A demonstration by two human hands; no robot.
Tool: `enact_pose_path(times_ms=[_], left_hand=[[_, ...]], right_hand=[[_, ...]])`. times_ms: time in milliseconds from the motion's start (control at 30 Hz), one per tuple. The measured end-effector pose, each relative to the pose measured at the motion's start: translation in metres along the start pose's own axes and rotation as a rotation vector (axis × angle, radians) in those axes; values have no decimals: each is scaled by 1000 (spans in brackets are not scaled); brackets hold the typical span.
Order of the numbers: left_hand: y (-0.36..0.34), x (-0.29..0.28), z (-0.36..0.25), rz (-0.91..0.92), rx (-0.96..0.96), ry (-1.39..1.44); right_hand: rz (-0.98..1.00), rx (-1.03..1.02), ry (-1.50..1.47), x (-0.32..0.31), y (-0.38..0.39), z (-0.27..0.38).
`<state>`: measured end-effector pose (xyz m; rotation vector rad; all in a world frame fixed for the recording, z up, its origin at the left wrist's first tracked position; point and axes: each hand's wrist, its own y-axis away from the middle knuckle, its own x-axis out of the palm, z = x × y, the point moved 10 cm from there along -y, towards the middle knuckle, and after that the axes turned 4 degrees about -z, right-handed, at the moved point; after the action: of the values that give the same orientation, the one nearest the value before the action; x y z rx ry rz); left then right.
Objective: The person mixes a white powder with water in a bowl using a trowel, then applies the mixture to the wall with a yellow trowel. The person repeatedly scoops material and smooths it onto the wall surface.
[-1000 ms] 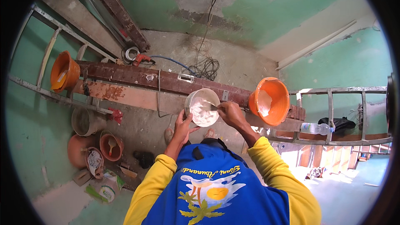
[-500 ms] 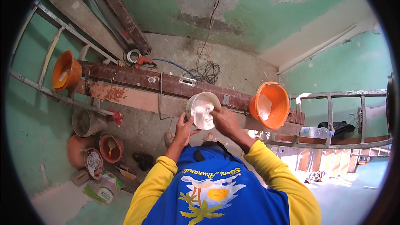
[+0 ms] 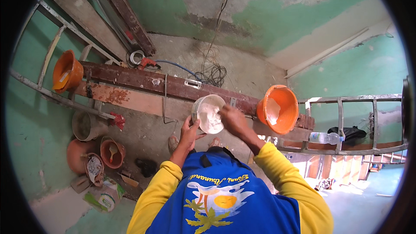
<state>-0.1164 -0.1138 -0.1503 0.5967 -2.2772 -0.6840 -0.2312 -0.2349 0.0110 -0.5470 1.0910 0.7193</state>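
My left hand (image 3: 189, 133) grips the side of a small white bucket (image 3: 196, 107), its thumb at the rim and fingers under it. The bucket holds white, creamy paste (image 3: 208, 117). My right hand (image 3: 234, 123) is closed at the bucket's right side; the small tool in it is mostly hidden by the fingers and paste. An orange bucket (image 3: 287, 106), with some pale material inside, sits on the plank (image 3: 182, 89) just to the right.
A second orange bucket (image 3: 67, 71) stands at the left by a metal ladder frame (image 3: 60, 30). A water bottle (image 3: 325, 138) and black bag (image 3: 346, 135) lie at right. A red drill (image 3: 146, 63) and tangled cables (image 3: 212, 73) are beyond the plank. Several buckets (image 3: 89, 125) sit lower left.
My right hand has moved over the white bucket and now hides most of the tool that showed a second ago. My left hand keeps its hold. The paste's surface has changed shape.
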Motion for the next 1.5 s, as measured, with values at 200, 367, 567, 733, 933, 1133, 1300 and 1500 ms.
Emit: enact_pose_path(times_ms=[200,367,567,733,933,1133,1300,1500], left_hand=[[3,5,-5,9,22,2],[-3,0,1,41,23,49],[-1,2,0,31,23,53],[2,0,-1,13,-1,21],[-2,-1,5,19,21,33],[4,1,-1,-5,18,25],[2,1,1,19,27,36],[2,1,0,-3,31,34]], right_hand=[[133,255,-1,37,26,-61],[94,233,-264,14,23,-5],[91,282,-174,20,24,-46],[117,168,-111,25,19,-17],[119,33,53,24,17,18],[-46,8,95,-6,3,8],[61,-14,43,15,21,13],[206,-1,-51,26,24,4]])
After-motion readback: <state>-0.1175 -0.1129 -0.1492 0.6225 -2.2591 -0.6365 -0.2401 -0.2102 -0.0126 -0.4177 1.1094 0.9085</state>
